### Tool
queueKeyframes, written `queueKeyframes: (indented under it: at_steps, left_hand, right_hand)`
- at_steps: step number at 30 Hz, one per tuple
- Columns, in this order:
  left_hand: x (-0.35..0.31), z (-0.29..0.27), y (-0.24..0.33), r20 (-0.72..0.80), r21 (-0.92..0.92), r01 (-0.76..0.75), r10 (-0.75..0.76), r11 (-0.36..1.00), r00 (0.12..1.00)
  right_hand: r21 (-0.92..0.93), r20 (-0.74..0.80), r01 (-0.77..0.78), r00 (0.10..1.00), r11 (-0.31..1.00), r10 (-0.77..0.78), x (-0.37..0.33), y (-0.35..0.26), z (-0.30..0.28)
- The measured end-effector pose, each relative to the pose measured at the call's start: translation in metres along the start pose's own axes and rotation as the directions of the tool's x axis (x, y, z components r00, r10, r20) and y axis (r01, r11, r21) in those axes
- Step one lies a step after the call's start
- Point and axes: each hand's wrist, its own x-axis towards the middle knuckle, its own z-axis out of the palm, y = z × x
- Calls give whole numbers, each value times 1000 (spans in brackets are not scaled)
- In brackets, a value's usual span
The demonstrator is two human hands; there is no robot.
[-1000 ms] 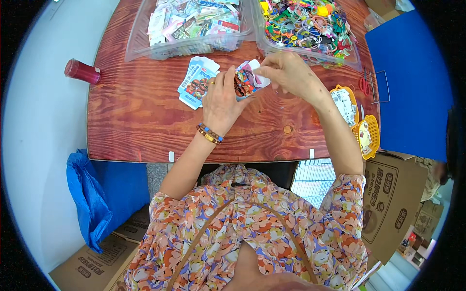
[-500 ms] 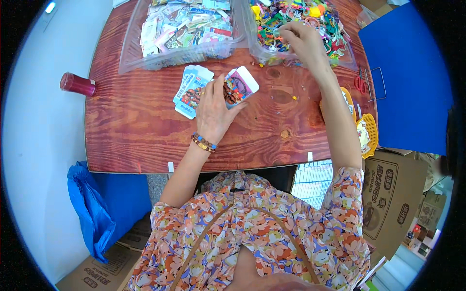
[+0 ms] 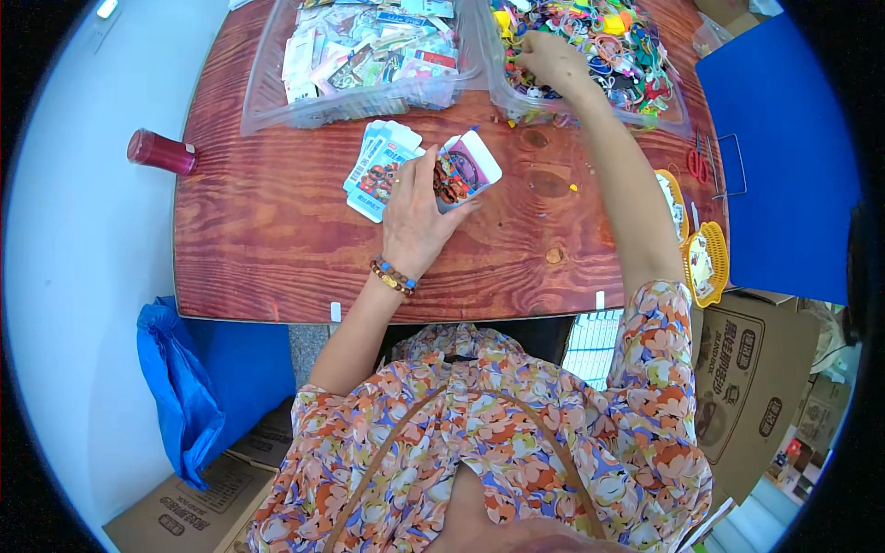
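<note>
My left hand (image 3: 417,217) is wrapped round a small open cardboard box (image 3: 458,177) with cartoon printing, its white flap raised at the upper right. Small colourful things show in the mouth of the box. Beside that hand, to the left, lies a fanned stack of flat blue-and-white printed boxes (image 3: 378,172). My right hand (image 3: 551,63) reaches into the right clear plastic bin (image 3: 544,112), heaped with multicoloured small trinkets and loops (image 3: 619,55). Its fingers are bent together, pointing down among the trinkets; whatever is between the fingertips is hidden.
A left clear bin (image 3: 313,118) holds flat plastic packets (image 3: 369,55). Two yellow baskets (image 3: 720,267) with paper pieces and red-handled scissors (image 3: 698,167) lie along the right edge. A red lidded jar (image 3: 163,152) stands at the left. Cardboard boxes (image 3: 756,378) are below right.
My right hand has moved farther in and lower among the trinkets. The left hand keeps its hold on the box. The whole view has shifted slightly.
</note>
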Motion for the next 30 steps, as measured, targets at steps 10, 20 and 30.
queueKeyframes:
  at_steps: [10,20,30]
  left_hand:
    - [2,14,24,57,-90,39,-34,995,998]
    - [-6,20,42,58,-162,27,-18,986,998]
    - [-6,28,52,89,-104,-32,42,994,995]
  right_hand:
    - [866,-85,123,991,485,-100,-159,-58,-21]
    - [337,-426,318,891,886,-158,-196,-51,-12]
    - [189,-320,383,895,904,-312,-208,-34,-6]
